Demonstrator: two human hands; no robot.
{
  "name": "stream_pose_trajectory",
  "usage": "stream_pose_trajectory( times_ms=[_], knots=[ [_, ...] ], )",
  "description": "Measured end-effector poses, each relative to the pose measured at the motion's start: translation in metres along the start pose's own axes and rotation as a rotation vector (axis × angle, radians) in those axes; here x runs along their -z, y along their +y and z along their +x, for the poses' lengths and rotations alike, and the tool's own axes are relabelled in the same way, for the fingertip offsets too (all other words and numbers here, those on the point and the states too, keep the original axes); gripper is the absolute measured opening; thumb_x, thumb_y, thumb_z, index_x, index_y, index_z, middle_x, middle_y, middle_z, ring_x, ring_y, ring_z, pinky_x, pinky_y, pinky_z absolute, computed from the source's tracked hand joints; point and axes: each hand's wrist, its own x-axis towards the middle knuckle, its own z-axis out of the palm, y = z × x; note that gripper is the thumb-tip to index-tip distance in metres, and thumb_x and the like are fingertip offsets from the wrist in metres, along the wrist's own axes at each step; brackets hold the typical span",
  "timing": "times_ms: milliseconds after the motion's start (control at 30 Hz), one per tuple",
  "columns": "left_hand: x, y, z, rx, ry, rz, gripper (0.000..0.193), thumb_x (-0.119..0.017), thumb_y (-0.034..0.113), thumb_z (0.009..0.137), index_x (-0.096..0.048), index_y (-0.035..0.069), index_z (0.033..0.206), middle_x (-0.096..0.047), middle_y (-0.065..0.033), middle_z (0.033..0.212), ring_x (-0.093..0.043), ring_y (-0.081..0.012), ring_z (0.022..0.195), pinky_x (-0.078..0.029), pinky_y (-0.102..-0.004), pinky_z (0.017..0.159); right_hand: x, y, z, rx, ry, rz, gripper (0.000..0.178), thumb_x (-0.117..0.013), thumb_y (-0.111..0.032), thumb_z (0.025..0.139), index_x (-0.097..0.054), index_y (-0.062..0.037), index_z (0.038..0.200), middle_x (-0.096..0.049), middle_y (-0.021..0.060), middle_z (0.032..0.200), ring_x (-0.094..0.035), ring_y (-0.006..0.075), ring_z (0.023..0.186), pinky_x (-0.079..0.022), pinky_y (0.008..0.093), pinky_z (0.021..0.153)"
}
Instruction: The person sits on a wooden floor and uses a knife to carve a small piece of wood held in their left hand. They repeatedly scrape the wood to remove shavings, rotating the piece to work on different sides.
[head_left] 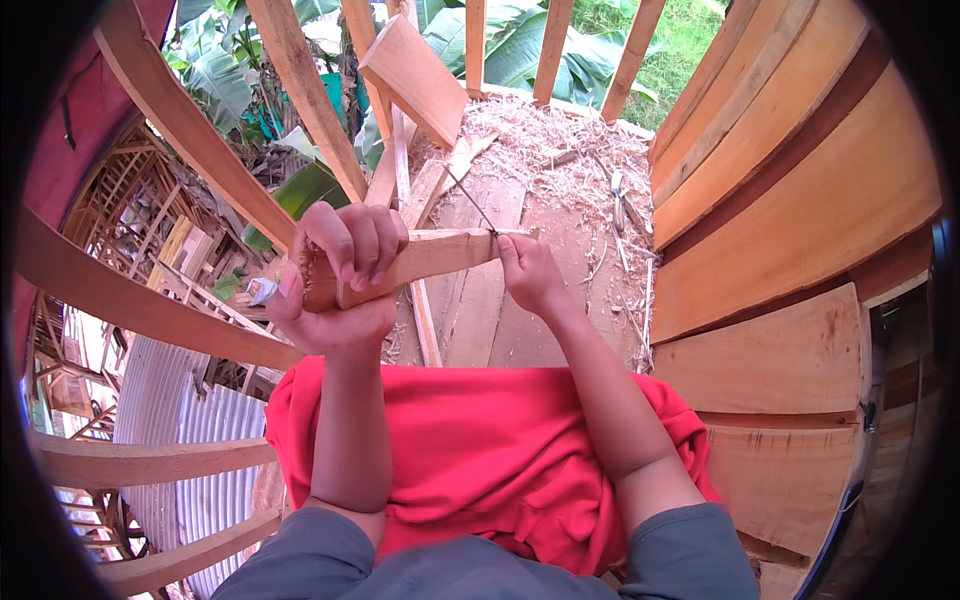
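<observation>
A pale wooden piece [440, 254], thick at its left end and tapering to the right, is held up in front of me above a red cloth [480, 430] on my lap. My left hand [345, 265] is closed around the thick end, its fingers curled over the top. At the narrow end, my right hand [532, 268] grips with its thumb on the near face; its other fingers are mostly hidden. A thin dark strand [470, 198], cord or wire, runs from beside that thumb up and left past the wood. Where its far end goes is unclear.
Wood shavings [540, 140] litter the plank floor [475, 310] ahead. A wide board [415, 80] leans among upright slats at the far left. Curved wooden rails [150, 300] border my left, with corrugated metal sheet [215, 500] below. A plank wall [790, 210] stands on the right.
</observation>
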Motion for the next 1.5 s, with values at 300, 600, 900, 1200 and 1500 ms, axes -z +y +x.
stream_pose_trajectory(
  times_ms=[300,600,900,1200,1500],
  knots=[
    [0.003,-0.003,-0.002,-0.017,-0.032,-0.047,0.044,-0.049,0.053,0.083,-0.039,0.012,0.069,-0.035,0.0024,0.056,-0.032,-0.0117,0.053,-0.028,-0.0300,0.060,-0.010,0.028,0.010,-0.068,0.088,-0.068,0.048,-0.039,-0.033,0.100,-0.064,0.0046,0.086,-0.063,0.0314,0.087,-0.062,0.0474,0.088,-0.045,0.0540,0.081],
    [0.022,-0.005,0.004,-0.009,-0.003,-0.101,0.045,-0.047,0.054,0.086,-0.040,0.013,0.068,-0.033,0.0045,0.053,-0.032,-0.0104,0.050,-0.028,-0.0291,0.058,-0.004,0.039,0.006,-0.066,0.089,-0.152,0.045,-0.042,-0.029,0.100,-0.058,0.0048,0.075,-0.062,0.0284,0.075,-0.061,0.0450,0.075,-0.044,0.0511,0.069],
    [0.017,-0.005,0.004,0.045,-0.125,-0.108,0.043,-0.051,0.052,0.086,-0.041,0.015,0.066,-0.035,0.0049,0.051,-0.031,-0.0099,0.049,-0.028,-0.0280,0.058,-0.001,0.063,0.009,-0.127,0.149,-0.274,0.045,-0.043,-0.031,0.100,-0.058,0.0039,0.077,-0.061,0.0273,0.074,-0.059,0.0446,0.073,-0.044,0.0496,0.068],
    [0.020,-0.002,0.006,0.052,-0.159,-0.128,0.050,-0.049,0.053,0.087,-0.044,0.011,0.062,-0.037,0.0010,0.050,-0.032,-0.0127,0.047,-0.027,-0.0306,0.054,0.011,0.073,0.007,-0.153,0.040,-0.199,0.043,-0.044,-0.030,0.100,-0.060,0.0041,0.081,-0.061,0.0264,0.072,-0.060,0.0443,0.072,-0.045,0.0489,0.068],
    [0.009,-0.002,0.010,0.093,-0.279,-0.097,0.046,-0.051,0.050,0.087,-0.045,0.014,0.058,-0.033,0.0045,0.046,-0.030,-0.0121,0.043,-0.027,-0.0291,0.050,0.021,0.101,0.008,-0.127,0.011,-0.219,0.043,-0.043,-0.033,0.100,-0.061,0.0032,0.086,-0.062,0.0257,0.074,-0.061,0.0430,0.076,-0.045,0.0490,0.071]
  ],
)
